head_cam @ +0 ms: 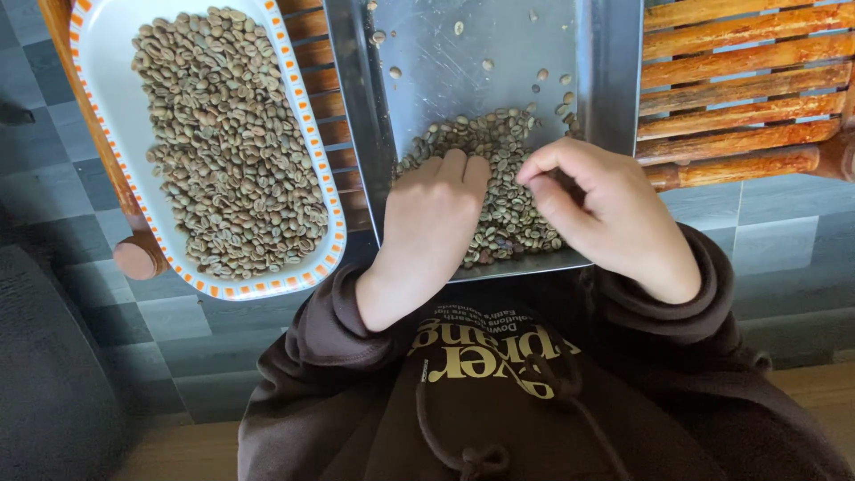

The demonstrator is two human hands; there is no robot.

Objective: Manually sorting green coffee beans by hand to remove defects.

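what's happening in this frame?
A person is working through pale green beans heaped on a metal tray. The left hand lies flat on the heap, fingers pressed into it. The right hand has fingertips pinched together over the heap; whether a bean is held can't be seen. A white dish with orange-patterned rim, on the left hand's side, is full of similar beans.

left hand point(436, 218) lies flat, palm down, fingers together; right hand point(601, 209) curls, fingertips seemingly pinched.
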